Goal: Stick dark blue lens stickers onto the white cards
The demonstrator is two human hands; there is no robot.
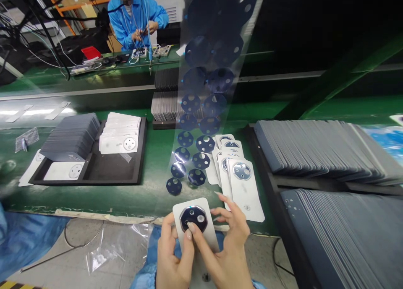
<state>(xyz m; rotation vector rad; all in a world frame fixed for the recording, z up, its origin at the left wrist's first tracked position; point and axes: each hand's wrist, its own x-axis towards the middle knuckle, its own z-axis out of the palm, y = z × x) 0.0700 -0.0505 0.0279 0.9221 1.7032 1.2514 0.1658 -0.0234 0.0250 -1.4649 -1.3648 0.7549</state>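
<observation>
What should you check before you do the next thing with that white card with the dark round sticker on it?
1. White card held steady by left hand: ok.
2. Dark sticker sits inside the card's ring: ok, as far as visible.
3. Right hand fingertip presses on the sticker: ok.
4. Sticker free of bubbles or dust: cannot tell.
5. Clear strip of stickers within reach: ok.
6. Pile of finished cards beside the right hand: ok.

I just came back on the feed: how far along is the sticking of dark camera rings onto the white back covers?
Done: a fanned pile of finished covers lies right of the sticker strip. In hand: the left hand holds one white cover while the right hand presses its ring. Left: many dark rings remain on the strip, and stacks of covers wait in the black tray.
</observation>
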